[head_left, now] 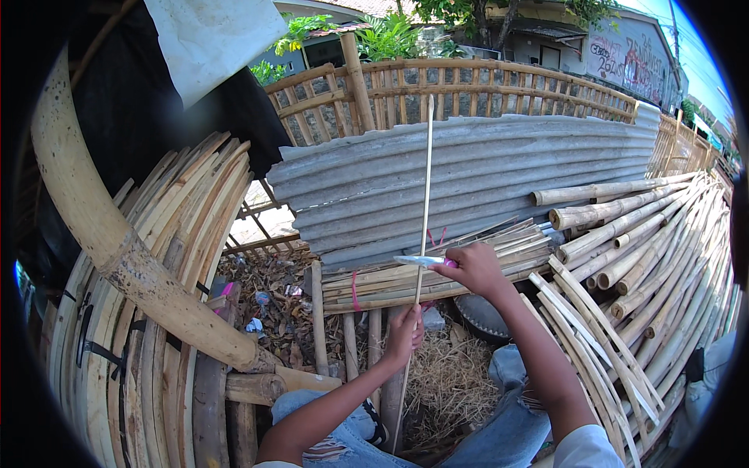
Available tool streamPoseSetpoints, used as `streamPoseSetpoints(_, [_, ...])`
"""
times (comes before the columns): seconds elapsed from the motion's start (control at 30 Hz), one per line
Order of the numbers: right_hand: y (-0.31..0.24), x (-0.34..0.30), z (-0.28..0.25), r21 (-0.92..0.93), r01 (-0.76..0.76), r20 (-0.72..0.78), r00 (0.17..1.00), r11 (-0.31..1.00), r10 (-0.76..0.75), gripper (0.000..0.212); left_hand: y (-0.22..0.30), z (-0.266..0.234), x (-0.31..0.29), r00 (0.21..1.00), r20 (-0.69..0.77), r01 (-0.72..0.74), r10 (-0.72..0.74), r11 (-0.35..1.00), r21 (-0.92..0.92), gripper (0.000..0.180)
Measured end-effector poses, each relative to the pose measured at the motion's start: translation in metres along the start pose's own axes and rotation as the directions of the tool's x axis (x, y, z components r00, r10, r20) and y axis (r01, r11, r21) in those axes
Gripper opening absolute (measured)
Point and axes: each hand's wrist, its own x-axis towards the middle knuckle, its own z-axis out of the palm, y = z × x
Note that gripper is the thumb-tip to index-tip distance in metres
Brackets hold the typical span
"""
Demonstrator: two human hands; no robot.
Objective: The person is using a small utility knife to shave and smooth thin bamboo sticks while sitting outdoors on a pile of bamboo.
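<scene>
A long thin bamboo strip (427, 179) stands nearly upright before me, its top in front of the corrugated sheet and its lower end down between my legs. My left hand (404, 337) is closed round the strip at about knee height. Higher up and to the right, my right hand (474, 269) is closed on the pinkish handle of a knife. The knife's pale blade (413, 260) points left and lies across the strip, just above my left hand. I cannot tell how deep the edge sits in the bamboo.
Tied bamboo slats (343, 292) lie just beyond my hands. Split bamboo (156, 257) is stacked at left, behind a thick bamboo pole (164, 292). Bamboo poles (624, 234) are piled at right. Corrugated sheeting (468, 179) and a bamboo fence (499, 82) stand ahead. Shavings (449, 382) cover the ground.
</scene>
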Motion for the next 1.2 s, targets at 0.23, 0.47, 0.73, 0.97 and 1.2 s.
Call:
streamPoseSetpoints(0.23, [0.008, -0.003, 0.002, 0.019, -0.106, 0.038, 0.994, 0.994, 0.105, 0.049, -0.012, 0.002, 0.006, 1.0, -0.01, 0.029, -0.029, 1.0, -0.012, 0.037])
streamPoseSetpoints(0.47, [0.003, 0.004, 0.006, -0.004, 0.036, 0.22, 0.975, 0.999, -0.034, 0.052, -0.01, -0.006, 0.006, 0.999, -0.05, -0.012, 0.013, 1.0, 0.023, 0.036])
streamPoseSetpoints(0.73, [0.016, 0.002, -0.003, -0.007, -0.149, -0.054, 0.987, 0.989, 0.149, 0.05, -0.013, 0.0, 0.005, 1.0, 0.001, 0.03, -0.03, 0.999, -0.023, 0.036])
streamPoseSetpoints(0.97, [0.005, -0.001, 0.004, -0.013, 0.024, 0.081, 0.996, 1.0, -0.023, 0.05, -0.011, -0.007, 0.005, 0.998, -0.051, 0.033, -0.033, 0.999, 0.01, 0.038])
streamPoseSetpoints(1.2, [0.038, 0.0, -0.015, -0.016, -0.297, -0.148, 0.945, 0.955, 0.291, 0.053, -0.024, 0.009, -0.002, 0.997, -0.038, 0.076, -0.073, 0.995, 0.07, 0.034])
